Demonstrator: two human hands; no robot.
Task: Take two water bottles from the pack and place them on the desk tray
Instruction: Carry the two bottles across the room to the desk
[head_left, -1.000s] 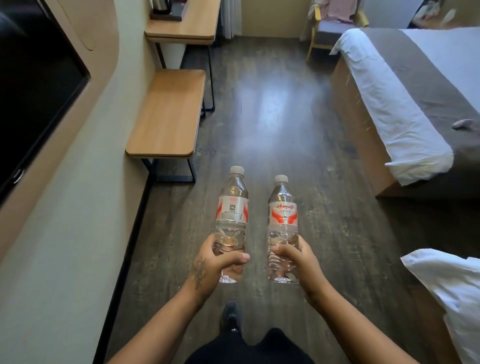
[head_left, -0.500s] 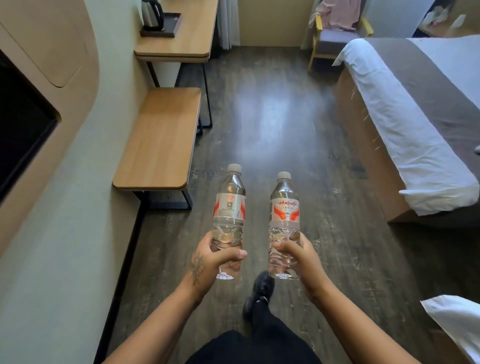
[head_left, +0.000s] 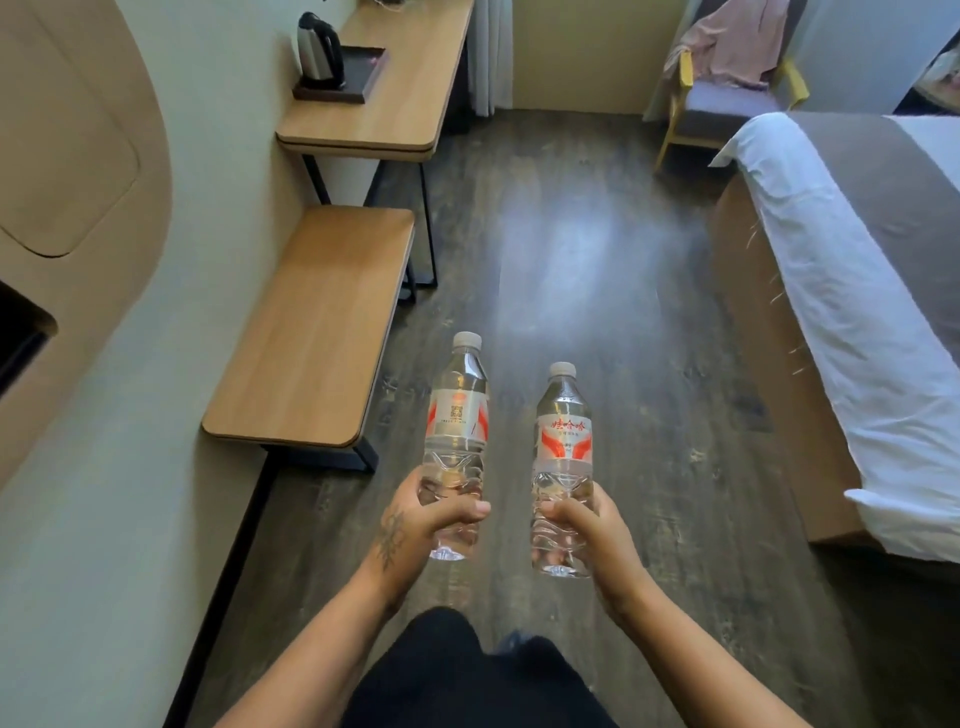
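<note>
Two clear water bottles with white caps and red-and-white labels are held upright over the dark wood floor. My left hand grips the lower body of the left bottle. My right hand grips the lower body of the right bottle. Far ahead on the left, a wooden desk carries a dark tray. A steel kettle stands on the tray's left part. The bottle pack is not in view.
A low wooden bench runs along the left wall in front of the desk. A bed with white and grey bedding fills the right side. A yellow-framed chair with pink cloth stands at the back. Open floor lies between bench and bed.
The view has advanced down the room: bench, desk and bed have come closer, and the tray with the kettle shows fully. Both hands still hold their bottles upright.
</note>
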